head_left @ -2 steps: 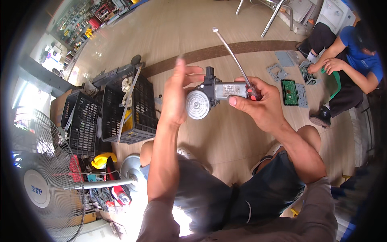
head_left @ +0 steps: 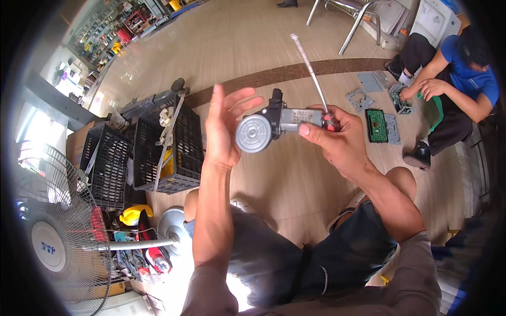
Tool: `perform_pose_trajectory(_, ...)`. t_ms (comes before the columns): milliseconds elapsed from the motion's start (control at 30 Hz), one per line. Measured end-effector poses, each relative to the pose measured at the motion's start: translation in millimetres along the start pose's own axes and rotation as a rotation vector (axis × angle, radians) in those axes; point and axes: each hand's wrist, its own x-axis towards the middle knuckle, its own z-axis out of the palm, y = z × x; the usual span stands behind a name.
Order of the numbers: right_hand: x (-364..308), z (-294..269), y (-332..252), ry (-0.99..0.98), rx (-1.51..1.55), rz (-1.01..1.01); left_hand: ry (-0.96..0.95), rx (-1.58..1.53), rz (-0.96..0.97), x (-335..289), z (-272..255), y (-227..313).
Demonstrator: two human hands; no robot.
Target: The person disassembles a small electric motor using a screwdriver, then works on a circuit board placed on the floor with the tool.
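Observation:
A small electric gear motor (head_left: 299,120) with a silver metal body is held up in front of me. Its round grey gear housing (head_left: 254,133) faces left, and a black connector (head_left: 276,99) sticks up from it. My right hand (head_left: 342,138) grips the motor's right end. That same hand also holds a screwdriver (head_left: 315,80) by its dark and red handle, the shaft slanting up and to the left. Just left of the gear housing, my left hand (head_left: 222,129) is open, palm toward it and fingers spread. Whether it touches the housing I cannot tell.
Black plastic crates (head_left: 176,142) stand at left, behind a standing fan (head_left: 50,245). On the floor at right lie a green circuit board (head_left: 377,125) and metal plates (head_left: 371,81). A person in blue (head_left: 472,71) sits there handling a metal-framed part (head_left: 403,100). A metal-legged chair (head_left: 356,26) is beyond.
My left hand's fingers have spread, its thumb swinging left. The motor has shifted slightly left, and the screwdriver's tip has moved right. A dark shoe now shows at the far top.

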Motion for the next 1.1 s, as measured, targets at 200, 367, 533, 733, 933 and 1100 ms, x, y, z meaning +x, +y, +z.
perform_pose_trajectory(200,5,-6,-8,0.056,0.365,0.237,0.008,-0.186,0.189,5,9,-27)
perform_pose_trajectory(367,6,4,-5,0.133,0.574,0.375,-0.099,-0.337,0.209,6,20,-60)
perform_pose_trajectory(533,12,5,-2,0.210,0.660,0.371,-0.024,-0.427,0.204,13,34,-83)
perform_pose_trajectory(733,8,7,-2,0.106,0.701,0.430,-0.155,0.026,0.499,28,29,-74)
perform_pose_trajectory(933,-3,18,-9,-0.006,0.604,0.494,-0.143,-0.019,0.503,26,20,-69)
perform_pose_trajectory(1100,-2,16,-6,-0.134,0.338,0.564,0.183,-0.118,0.453,15,31,-62)
